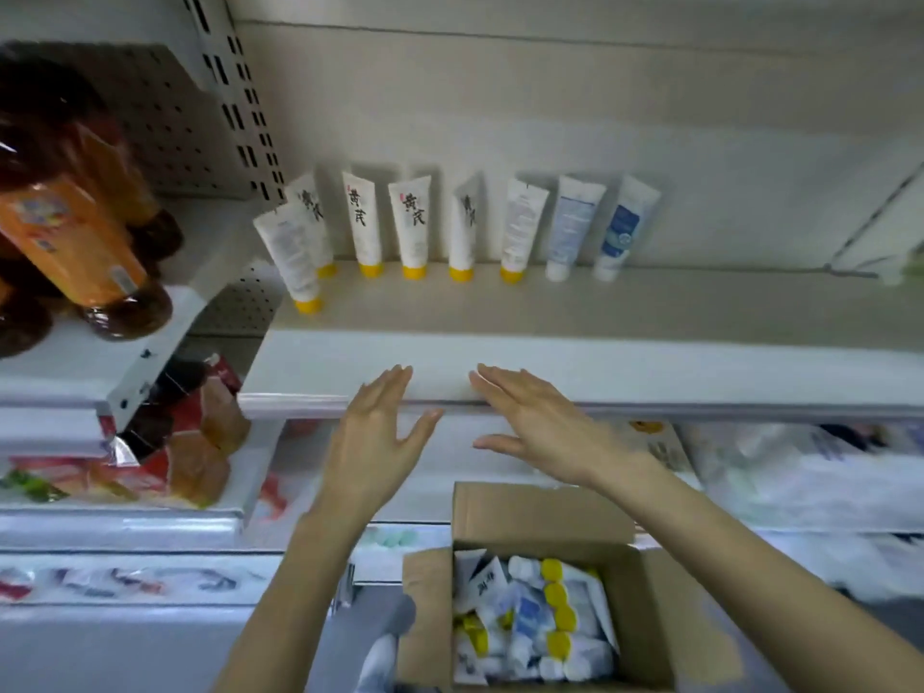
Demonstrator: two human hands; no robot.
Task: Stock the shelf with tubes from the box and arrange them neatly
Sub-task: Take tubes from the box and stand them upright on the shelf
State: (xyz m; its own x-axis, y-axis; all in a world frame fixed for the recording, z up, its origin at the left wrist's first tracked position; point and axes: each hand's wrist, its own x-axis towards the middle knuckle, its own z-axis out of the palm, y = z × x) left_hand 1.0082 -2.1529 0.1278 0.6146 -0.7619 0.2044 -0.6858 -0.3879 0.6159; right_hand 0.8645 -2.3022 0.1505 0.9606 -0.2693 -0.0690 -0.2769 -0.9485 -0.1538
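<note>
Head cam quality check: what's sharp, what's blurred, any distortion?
Head view: yellow-capped tubes on the shelf fairly sharp, large print legible; bottles at left and lower shelves smeared; slotted upright leans from wide-angle distortion; soft shadows behind the tubes.

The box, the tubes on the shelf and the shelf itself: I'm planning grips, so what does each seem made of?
The box: matte brown cardboard, going by its folded-open flaps. The tubes: probably soft plastic, smooth white printed skin, flat crimped ends, hard-looking yellow or white caps. The shelf: likely painted metal, smooth off-white; the slotted upright beside it suggests steel racking.
</note>
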